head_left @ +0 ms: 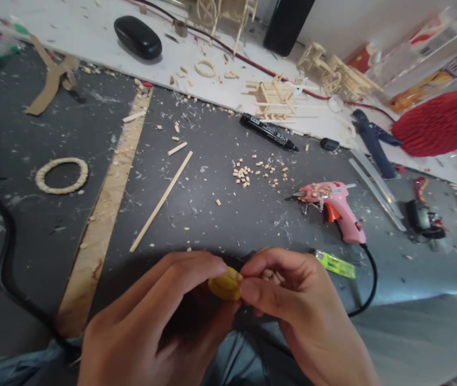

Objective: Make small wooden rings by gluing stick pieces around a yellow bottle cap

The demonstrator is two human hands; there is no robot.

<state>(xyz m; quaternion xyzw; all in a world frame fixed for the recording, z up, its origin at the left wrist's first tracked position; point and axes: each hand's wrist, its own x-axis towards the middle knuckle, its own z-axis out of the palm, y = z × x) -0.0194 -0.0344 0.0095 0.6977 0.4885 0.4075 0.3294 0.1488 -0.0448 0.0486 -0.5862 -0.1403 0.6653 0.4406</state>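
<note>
My left hand (151, 300) grips a round yellow plastic cap (223, 287) by its edge, above the near side of the table. At the cap's right rim, my right hand (296, 295) pinches with thumb and forefinger; a small pale wooden piece (234, 275) shows there, partly hidden. More wooden bits (272, 276) sit inside the curled fingers of that hand. Beyond both hands lies a loose pile of cut wooden bits (242, 174). To the right, a pink glue gun (332, 201) rests on its side with glue strands and bits stuck on it.
A green lighter (336, 264) lies by my right hand. Around the table are a wooden stick (162, 201), a wooden ring (61, 176), a black marker (268, 132), glue sticks (376, 193) and a black cable (1, 230). Small stick models (274, 99) stand along the back.
</note>
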